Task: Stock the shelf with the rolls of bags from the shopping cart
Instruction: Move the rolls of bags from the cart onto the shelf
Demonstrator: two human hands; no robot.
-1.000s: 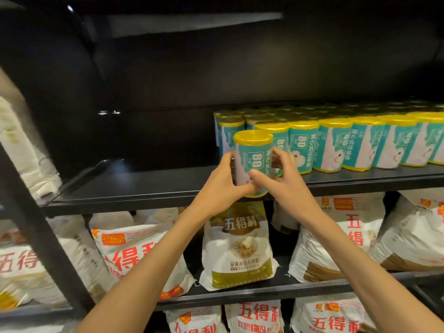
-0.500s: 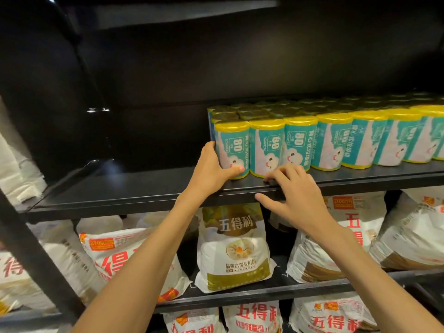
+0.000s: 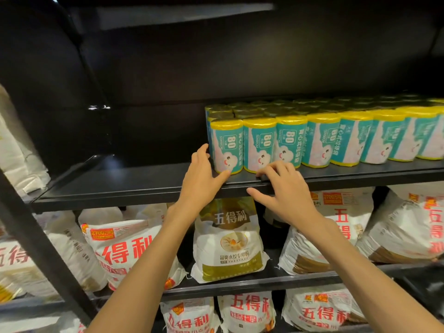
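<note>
Fingers (image 3: 204,152) of left hand (image 3: 200,179) are lying straight against the end yellow-capped teal bag roll (image 3: 225,146) — squaring the row; right hand (image 3: 286,188), fingers loose, is bracing on the black metal shelf (image 3: 144,186) edge.

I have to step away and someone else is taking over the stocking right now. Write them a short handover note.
Left hand: open, fingers against the left side of the end roll, thumb at its base.
Right hand: open, holding nothing, fingers resting on the front edge of the shelf.
Rolls stand upright in rows on the right part of the shelf; the end roll closes the front row.
Done: that roll is placed.
Left: the left part of the shelf is bare. The cart is out of view, so remaining rolls cannot be counted.
</note>
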